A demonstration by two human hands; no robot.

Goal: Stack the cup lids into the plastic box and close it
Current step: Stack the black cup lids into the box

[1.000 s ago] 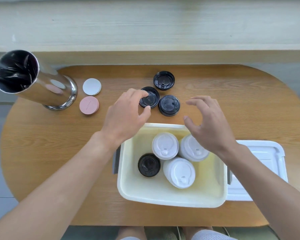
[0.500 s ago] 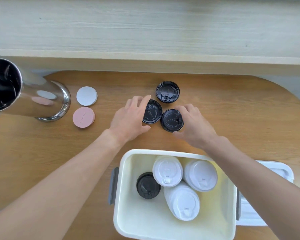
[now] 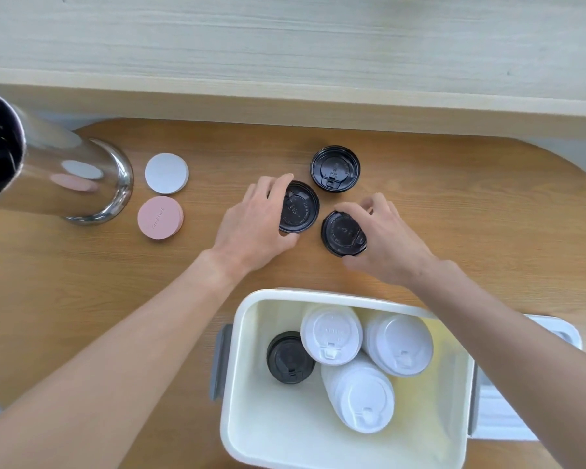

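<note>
Three black cup lids lie on the wooden table. My left hand (image 3: 251, 228) grips the middle black lid (image 3: 300, 208) by its left rim. The nearer black lid (image 3: 340, 233) is tilted up off the table, pinched by the fingers and thumb of my right hand (image 3: 386, 242). A third black lid (image 3: 335, 168) lies untouched behind them. The open white plastic box (image 3: 241, 384) in front holds three stacks of white lids (image 3: 332, 335) and a black stack (image 3: 290, 358). The box's lid (image 3: 508, 414) lies to its right.
A tall steel cylinder (image 3: 65, 177) stands at the far left, with a white disc (image 3: 166, 173) and a pink disc (image 3: 160, 217) beside it. A pale wooden ledge (image 3: 285, 93) runs behind the table.
Both hands moved forward from over the box to the black lids. The left hand has closed on the middle lid, and the right hand has tipped the nearer lid up.
</note>
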